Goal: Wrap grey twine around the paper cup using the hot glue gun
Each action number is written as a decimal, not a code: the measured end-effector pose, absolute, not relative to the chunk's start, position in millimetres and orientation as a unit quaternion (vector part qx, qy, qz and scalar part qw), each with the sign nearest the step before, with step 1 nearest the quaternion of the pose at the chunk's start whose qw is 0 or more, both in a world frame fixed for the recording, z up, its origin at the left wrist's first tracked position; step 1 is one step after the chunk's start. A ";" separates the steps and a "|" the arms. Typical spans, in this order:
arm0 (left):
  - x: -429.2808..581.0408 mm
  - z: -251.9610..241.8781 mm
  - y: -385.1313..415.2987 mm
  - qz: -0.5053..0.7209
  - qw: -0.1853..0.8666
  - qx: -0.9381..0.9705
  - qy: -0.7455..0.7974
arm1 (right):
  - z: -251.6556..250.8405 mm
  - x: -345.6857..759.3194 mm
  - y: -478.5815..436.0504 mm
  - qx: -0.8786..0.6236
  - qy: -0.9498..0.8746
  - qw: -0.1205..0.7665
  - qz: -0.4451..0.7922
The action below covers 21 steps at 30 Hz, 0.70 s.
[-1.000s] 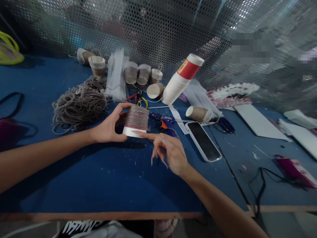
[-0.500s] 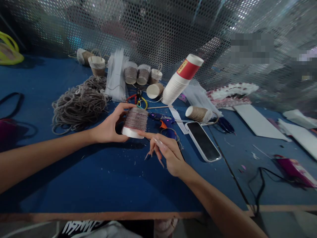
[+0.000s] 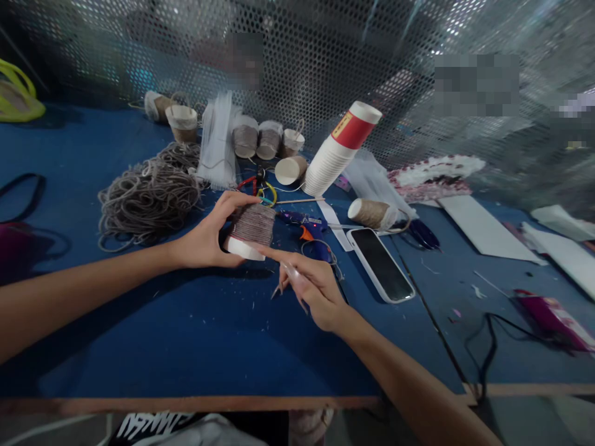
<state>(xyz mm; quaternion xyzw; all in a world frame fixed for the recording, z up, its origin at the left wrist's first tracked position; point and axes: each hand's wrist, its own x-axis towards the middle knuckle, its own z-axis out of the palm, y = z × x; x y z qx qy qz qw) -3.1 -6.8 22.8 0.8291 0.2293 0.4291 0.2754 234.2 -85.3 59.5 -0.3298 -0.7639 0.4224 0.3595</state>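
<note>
A paper cup (image 3: 253, 228) wrapped in grey-brown cord, its white rim bare at the lower end, is held tilted over the blue table. My left hand (image 3: 211, 238) grips it from the left, fingers over the top end and thumb at the rim. The index fingertip of my right hand (image 3: 313, 282) touches the cup near the white rim; its other fingers are bent and apart, with nothing visible in them. Right of the cup lies a blue glue gun (image 3: 316, 232) with an orange trigger. Scissors (image 3: 268, 193) with coloured handles lie just behind the cup.
A heap of grey cord (image 3: 149, 195) lies at the left. Several wrapped cups (image 3: 245, 137) stand at the back beside white mesh strips (image 3: 217, 139). A tall stack of paper cups (image 3: 330, 158) leans right. A phone (image 3: 381, 265) lies right of my right hand.
The wrapped cup has turned and shifted slightly left in my left hand. My right index finger has moved slightly left with it, still touching near the rim.
</note>
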 end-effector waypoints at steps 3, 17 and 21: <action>-2.9 22.8 -7.1 0.429 0.269 0.831 0.231 | 60.1 233.0 -85.6 -0.313 -0.781 0.338 0.421; -0.2 24.5 -10.2 0.441 0.239 0.832 0.237 | 61.9 229.2 -89.4 -0.357 -0.817 0.291 0.346; -1.3 22.4 -9.9 0.450 0.232 0.826 0.248 | 62.1 228.2 -90.9 -0.311 -0.842 0.301 0.322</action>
